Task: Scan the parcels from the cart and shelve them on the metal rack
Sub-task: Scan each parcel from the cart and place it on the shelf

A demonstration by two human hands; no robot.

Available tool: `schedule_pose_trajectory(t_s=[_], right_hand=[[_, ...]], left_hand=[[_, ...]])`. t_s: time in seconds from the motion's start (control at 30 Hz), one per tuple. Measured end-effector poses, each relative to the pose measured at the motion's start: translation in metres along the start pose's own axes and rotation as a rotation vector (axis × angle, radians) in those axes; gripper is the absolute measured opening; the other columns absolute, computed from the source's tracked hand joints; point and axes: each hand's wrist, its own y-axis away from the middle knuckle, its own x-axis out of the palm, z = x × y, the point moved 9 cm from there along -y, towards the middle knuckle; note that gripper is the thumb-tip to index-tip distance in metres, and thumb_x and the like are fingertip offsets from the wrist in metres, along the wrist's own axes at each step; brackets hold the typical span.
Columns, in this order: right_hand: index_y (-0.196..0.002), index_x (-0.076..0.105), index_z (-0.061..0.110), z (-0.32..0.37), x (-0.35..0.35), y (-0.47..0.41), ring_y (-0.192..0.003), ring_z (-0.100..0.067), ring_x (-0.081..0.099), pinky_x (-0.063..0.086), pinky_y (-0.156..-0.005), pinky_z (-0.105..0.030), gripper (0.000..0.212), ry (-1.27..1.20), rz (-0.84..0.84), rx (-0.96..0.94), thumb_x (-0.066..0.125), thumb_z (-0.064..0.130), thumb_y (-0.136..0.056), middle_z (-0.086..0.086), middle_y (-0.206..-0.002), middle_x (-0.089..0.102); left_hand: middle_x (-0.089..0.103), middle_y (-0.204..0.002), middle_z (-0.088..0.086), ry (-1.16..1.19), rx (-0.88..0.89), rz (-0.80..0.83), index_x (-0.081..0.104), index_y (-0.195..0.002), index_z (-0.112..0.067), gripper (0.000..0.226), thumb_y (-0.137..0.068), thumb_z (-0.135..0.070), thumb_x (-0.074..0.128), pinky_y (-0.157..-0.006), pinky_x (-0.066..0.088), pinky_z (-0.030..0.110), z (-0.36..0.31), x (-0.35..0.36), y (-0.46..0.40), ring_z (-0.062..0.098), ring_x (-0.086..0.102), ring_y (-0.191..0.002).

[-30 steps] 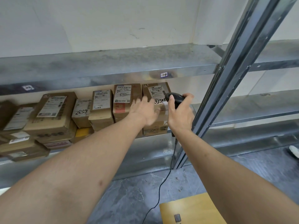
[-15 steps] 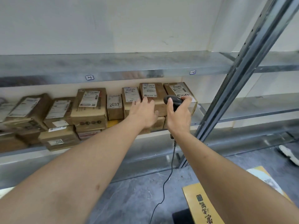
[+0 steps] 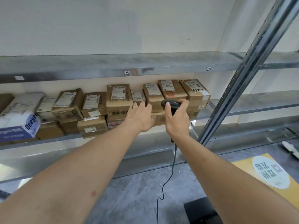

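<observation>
While both arms reach out to the metal rack (image 3: 113,65), the right hand (image 3: 177,120) has its fingers and thumb wrapped tight around a black scanner (image 3: 170,105). A thin dark cable (image 3: 168,178) hangs down from the scanner toward the grey floor (image 3: 137,191). The left hand (image 3: 140,117) is just left of the scanner, not touching it. Its fingers are straight and spread, and its fingertips (image 3: 142,103) lie on the small box marked 2859 (image 3: 138,97). That box stands in a row of brown parcels (image 3: 119,97) on the rack's middle shelf, all with white labels facing up. Right of the scanner, at the end of the row, sits a box with black writing on it (image 3: 196,92). Far to the left of the scanner, a white and blue box (image 3: 21,128) sits on the same shelf, with a white bag parcel (image 3: 24,102) on top of it. A slanted steel post (image 3: 242,75) of the rack rises to the right of the scanner. Low and to the right of the scanner, a yellow box with a round white sticker (image 3: 271,173) lies close to the person.
</observation>
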Motion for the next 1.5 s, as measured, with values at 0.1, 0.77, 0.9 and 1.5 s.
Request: schedule_pose_trajectory(t_s=[0.1, 0.77, 0.9, 1.5], right_hand=[[-0.132, 0.035, 0.021, 0.0, 0.002, 0.01, -0.094, -0.029, 0.064, 0.05, -0.079, -0.041, 0.04, -0.021, 0.025, -0.008, 0.05, 0.048, -0.106, -0.004, -0.105, 0.066], [-0.132, 0.032, 0.024, -0.149, 0.1, 0.031, -0.093, -0.031, 0.063, 0.047, -0.073, -0.04, 0.04, 0.05, 0.317, 0.086, 0.05, 0.048, -0.106, -0.007, -0.111, 0.066], [-0.135, 0.033, 0.021, -0.196, 0.151, 0.021, -0.089, -0.027, 0.059, 0.041, -0.072, -0.037, 0.042, 0.071, 0.337, 0.086, 0.051, 0.046, -0.106, -0.003, -0.106, 0.062], [-0.136, 0.032, 0.017, -0.393, 0.383, -0.061, -0.092, -0.033, 0.061, 0.05, -0.081, -0.044, 0.047, 0.06, 0.295, 0.165, 0.052, 0.045, -0.105, -0.003, -0.101, 0.06]], left_hand=[[0.049, -0.147, 0.016, 0.011, -0.02, 0.021, 0.052, -0.138, -0.014, 0.05, -0.105, -0.049, 0.041, -0.116, 0.035, 0.058, 0.003, 0.004, 0.016, 0.046, 0.041, -0.141], [0.043, -0.157, 0.014, 0.124, -0.219, 0.181, 0.047, -0.151, -0.013, 0.058, -0.103, -0.047, 0.051, -0.117, 0.038, 0.05, 0.011, 0.164, 0.04, 0.039, 0.042, -0.141], [0.043, -0.158, 0.014, 0.127, -0.223, 0.197, 0.045, -0.152, -0.013, 0.059, -0.104, -0.046, 0.05, -0.12, 0.035, 0.049, 0.03, 0.221, 0.01, 0.038, 0.04, -0.144], [0.051, -0.144, 0.014, 0.044, -0.196, 0.134, 0.054, -0.14, -0.012, 0.054, -0.1, -0.048, 0.05, -0.108, 0.042, 0.048, 0.137, 0.463, -0.152, 0.04, 0.051, -0.127]])
